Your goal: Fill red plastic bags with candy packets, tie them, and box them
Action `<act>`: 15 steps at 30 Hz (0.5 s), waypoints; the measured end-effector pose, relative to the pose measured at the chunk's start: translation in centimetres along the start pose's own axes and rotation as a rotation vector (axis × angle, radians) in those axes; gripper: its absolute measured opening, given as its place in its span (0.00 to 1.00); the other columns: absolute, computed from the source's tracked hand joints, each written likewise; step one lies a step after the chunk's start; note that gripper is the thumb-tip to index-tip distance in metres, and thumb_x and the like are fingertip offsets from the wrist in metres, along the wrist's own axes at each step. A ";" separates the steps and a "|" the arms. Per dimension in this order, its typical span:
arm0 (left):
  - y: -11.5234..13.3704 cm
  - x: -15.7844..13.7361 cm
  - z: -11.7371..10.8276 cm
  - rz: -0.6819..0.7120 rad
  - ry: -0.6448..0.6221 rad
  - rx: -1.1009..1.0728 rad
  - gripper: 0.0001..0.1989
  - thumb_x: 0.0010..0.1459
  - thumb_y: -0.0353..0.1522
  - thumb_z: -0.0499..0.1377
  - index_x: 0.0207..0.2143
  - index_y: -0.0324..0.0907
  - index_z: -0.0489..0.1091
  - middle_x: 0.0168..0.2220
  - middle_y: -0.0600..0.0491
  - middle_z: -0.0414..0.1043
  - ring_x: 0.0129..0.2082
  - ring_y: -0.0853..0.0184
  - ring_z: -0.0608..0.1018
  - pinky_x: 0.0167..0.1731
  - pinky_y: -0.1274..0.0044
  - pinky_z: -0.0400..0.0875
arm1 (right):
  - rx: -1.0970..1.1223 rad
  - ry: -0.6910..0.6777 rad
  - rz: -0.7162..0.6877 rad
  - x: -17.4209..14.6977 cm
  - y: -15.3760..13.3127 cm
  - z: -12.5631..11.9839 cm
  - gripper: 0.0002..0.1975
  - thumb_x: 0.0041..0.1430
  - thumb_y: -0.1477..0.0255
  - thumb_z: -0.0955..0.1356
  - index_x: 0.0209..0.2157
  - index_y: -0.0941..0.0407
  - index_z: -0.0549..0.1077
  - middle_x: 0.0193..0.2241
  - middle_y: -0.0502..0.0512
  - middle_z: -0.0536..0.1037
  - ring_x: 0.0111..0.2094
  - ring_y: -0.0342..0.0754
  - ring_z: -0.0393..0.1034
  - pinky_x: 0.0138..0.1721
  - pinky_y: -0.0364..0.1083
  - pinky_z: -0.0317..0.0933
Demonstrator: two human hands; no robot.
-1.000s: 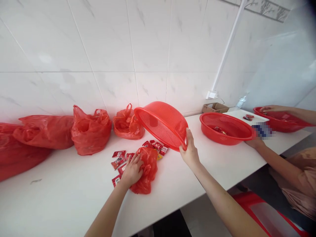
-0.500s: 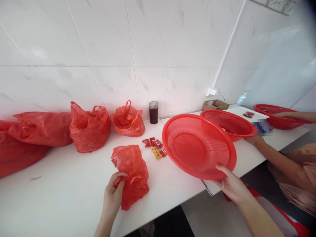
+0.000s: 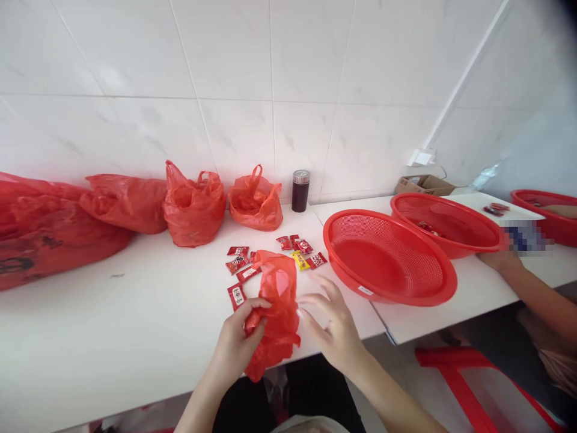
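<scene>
My left hand (image 3: 241, 334) grips a thin red plastic bag (image 3: 279, 300) near the table's front edge. To the bag's right is my right hand (image 3: 336, 331), its fingers apart and curved toward the plastic; whether a fingertip touches it I cannot tell. Several small red snack packets (image 3: 237, 294) lie just left of and behind the bag. Beyond it is another cluster of red packets (image 3: 303, 245) with one yellow packet (image 3: 300, 260). A red perforated basin (image 3: 383, 258) rests on the table at the right, with no hand on it.
Filled red bags (image 3: 193, 210) line the wall on the left, beside a dark lidded cup (image 3: 300, 191). A second red basin (image 3: 451, 222) holds packets; a co-worker's hand (image 3: 498, 260) is at it. Behind stands a cardboard box (image 3: 426, 184). A red stool (image 3: 455, 367) is below.
My right hand has let go of the basin, which now sits on the table, and moved left to the bag. Several packets now show beside the bag. The view has shifted left.
</scene>
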State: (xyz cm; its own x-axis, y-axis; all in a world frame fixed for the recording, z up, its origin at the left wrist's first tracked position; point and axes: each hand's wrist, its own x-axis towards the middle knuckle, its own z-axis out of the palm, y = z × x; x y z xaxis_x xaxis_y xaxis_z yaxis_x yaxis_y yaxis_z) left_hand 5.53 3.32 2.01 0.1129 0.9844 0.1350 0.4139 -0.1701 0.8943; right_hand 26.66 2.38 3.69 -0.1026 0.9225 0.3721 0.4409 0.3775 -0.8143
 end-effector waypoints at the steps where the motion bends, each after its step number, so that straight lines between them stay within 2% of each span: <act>1: 0.3 -0.4 -0.1 0.016 -0.027 0.013 0.10 0.58 0.32 0.54 0.41 0.45 0.70 0.42 0.52 0.75 0.42 0.64 0.76 0.44 0.73 0.70 | -0.151 0.017 -0.106 1.3 0.0 0.9 0.10 0.59 0.65 0.67 0.38 0.53 0.78 0.62 0.61 0.59 0.64 0.60 0.51 0.62 0.59 0.49; 2: 0.5 -0.8 -0.2 0.025 -0.042 0.020 0.10 0.58 0.33 0.55 0.42 0.45 0.71 0.44 0.51 0.75 0.45 0.63 0.76 0.47 0.73 0.69 | -0.272 0.000 -0.142 2.5 0.3 1.7 0.10 0.59 0.65 0.67 0.37 0.54 0.78 0.64 0.61 0.55 0.64 0.62 0.50 0.61 0.60 0.50; 3: 0.5 -1.3 -0.5 0.022 -0.046 0.021 0.10 0.58 0.34 0.56 0.43 0.46 0.72 0.46 0.51 0.75 0.47 0.63 0.76 0.49 0.72 0.68 | -0.365 -0.062 -0.119 3.4 0.8 2.4 0.10 0.59 0.66 0.66 0.36 0.55 0.78 0.64 0.63 0.55 0.62 0.63 0.54 0.59 0.59 0.54; 5: 0.0 -2.3 -1.3 -0.015 -0.028 0.011 0.13 0.58 0.37 0.59 0.45 0.47 0.73 0.50 0.50 0.75 0.51 0.61 0.74 0.53 0.71 0.67 | -0.481 -0.249 0.015 4.8 2.0 3.2 0.11 0.59 0.69 0.65 0.38 0.56 0.77 0.57 0.66 0.64 0.52 0.60 0.67 0.50 0.56 0.62; 7: -1.2 -3.5 -2.6 -0.090 0.017 -0.027 0.17 0.56 0.40 0.60 0.47 0.47 0.74 0.52 0.50 0.74 0.53 0.58 0.73 0.54 0.69 0.66 | -0.513 -0.410 0.126 5.4 3.1 3.2 0.16 0.59 0.74 0.63 0.47 0.55 0.74 0.49 0.64 0.70 0.41 0.53 0.73 0.43 0.51 0.65; 9: -2.8 -4.9 -4.2 -0.200 0.129 -0.088 0.19 0.54 0.44 0.61 0.47 0.46 0.75 0.51 0.49 0.75 0.53 0.56 0.74 0.54 0.67 0.67 | -0.458 -0.481 0.142 5.6 3.8 2.3 0.25 0.57 0.77 0.62 0.57 0.52 0.66 0.47 0.61 0.71 0.40 0.50 0.73 0.41 0.47 0.65; 11: -4.3 -6.2 -5.8 -0.347 0.276 -0.112 0.21 0.52 0.47 0.61 0.44 0.45 0.76 0.48 0.48 0.78 0.52 0.53 0.75 0.54 0.65 0.68 | -0.350 -0.537 0.110 5.9 3.8 1.0 0.31 0.56 0.78 0.63 0.61 0.48 0.60 0.48 0.58 0.71 0.43 0.50 0.71 0.42 0.46 0.63; 13: -5.0 -7.2 -6.8 -0.458 0.401 -0.006 0.23 0.49 0.50 0.62 0.41 0.44 0.77 0.45 0.47 0.78 0.51 0.50 0.75 0.53 0.61 0.67 | -0.248 -0.636 0.079 6.3 3.3 0.0 0.31 0.55 0.80 0.62 0.60 0.47 0.61 0.47 0.56 0.73 0.44 0.49 0.70 0.42 0.45 0.63; 15: -4.5 -7.7 -6.7 -0.432 0.512 0.208 0.25 0.47 0.51 0.62 0.40 0.43 0.76 0.47 0.44 0.75 0.50 0.47 0.75 0.51 0.57 0.68 | -0.213 -0.742 0.047 6.7 2.4 -0.2 0.30 0.53 0.82 0.61 0.58 0.48 0.65 0.45 0.56 0.74 0.43 0.49 0.71 0.41 0.45 0.62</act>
State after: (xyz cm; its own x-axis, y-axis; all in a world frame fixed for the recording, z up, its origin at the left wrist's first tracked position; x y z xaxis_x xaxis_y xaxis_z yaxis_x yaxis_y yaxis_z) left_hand -3.26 -3.17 -0.15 -0.5187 0.8548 0.0158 0.4963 0.2860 0.8197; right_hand 27.25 9.47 4.33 -0.6172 0.7780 -0.1178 0.6141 0.3827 -0.6903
